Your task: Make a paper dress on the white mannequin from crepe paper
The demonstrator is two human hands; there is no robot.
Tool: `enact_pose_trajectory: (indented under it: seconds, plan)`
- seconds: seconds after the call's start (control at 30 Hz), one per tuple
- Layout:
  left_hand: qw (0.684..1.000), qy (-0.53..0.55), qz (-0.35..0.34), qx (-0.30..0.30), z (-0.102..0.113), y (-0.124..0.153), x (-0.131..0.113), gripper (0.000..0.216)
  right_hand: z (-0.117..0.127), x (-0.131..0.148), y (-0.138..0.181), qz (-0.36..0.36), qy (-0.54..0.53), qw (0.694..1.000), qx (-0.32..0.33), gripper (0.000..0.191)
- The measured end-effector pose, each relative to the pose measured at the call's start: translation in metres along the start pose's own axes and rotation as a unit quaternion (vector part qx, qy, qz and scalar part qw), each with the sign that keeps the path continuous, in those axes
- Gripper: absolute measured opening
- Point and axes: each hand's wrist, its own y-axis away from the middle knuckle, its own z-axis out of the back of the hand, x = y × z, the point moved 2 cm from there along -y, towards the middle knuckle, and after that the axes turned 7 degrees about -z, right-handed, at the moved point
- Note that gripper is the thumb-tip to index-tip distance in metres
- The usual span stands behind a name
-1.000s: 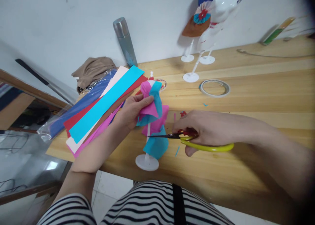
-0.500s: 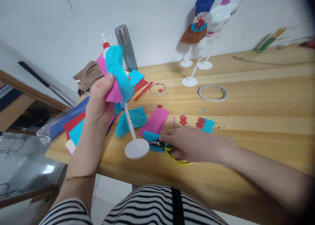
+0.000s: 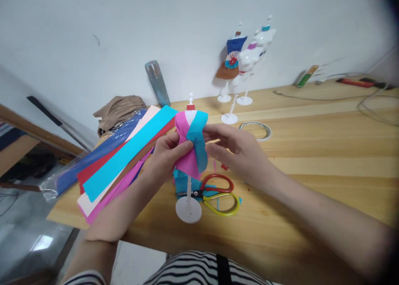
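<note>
A small dress-form mannequin (image 3: 190, 117) on a white round stand (image 3: 188, 210) is in front of me, wrapped in crossed pink crepe paper (image 3: 187, 162) and blue crepe paper (image 3: 199, 137). My left hand (image 3: 170, 154) grips it at the waist, thumb pressed on the pink piece. On the other side my right hand (image 3: 238, 149) is curved beside the blue piece, thumb and fingers apart; its fingertips reach the edge and are partly hidden. Below lie scissors (image 3: 218, 193) with one red and one yellow handle, partly behind the stand's pole.
Coloured paper strips (image 3: 124, 164) fan out at left beside a brown cloth (image 3: 120, 110). A bottle (image 3: 158, 83) leans near the wall. Several dressed and bare mannequins (image 3: 236, 52) stand at the back. A tape roll (image 3: 257, 130) and cables (image 3: 311, 95) lie to the right.
My right hand has let go of the scissors and come up to the blue paper. The mannequin has moved right and stands more upright. The view has shifted too.
</note>
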Motion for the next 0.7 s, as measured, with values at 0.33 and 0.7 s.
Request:
enact_pose_trajectory:
  seconds: [0.33, 0.7]
  plan:
    - [0.997, 0.041, 0.012, 0.058, -0.001, 0.003, 0.013, 0.038, -0.016, -0.01, -0.013, 0.005, -0.174, 0.985, 0.001, 0.022]
    - [0.989, 0.092, 0.048, 0.103, 0.012, -0.003, 0.024, 0.04, -0.011, -0.011, 0.0, 0.016, -0.168, 0.984, -0.064, 0.018]
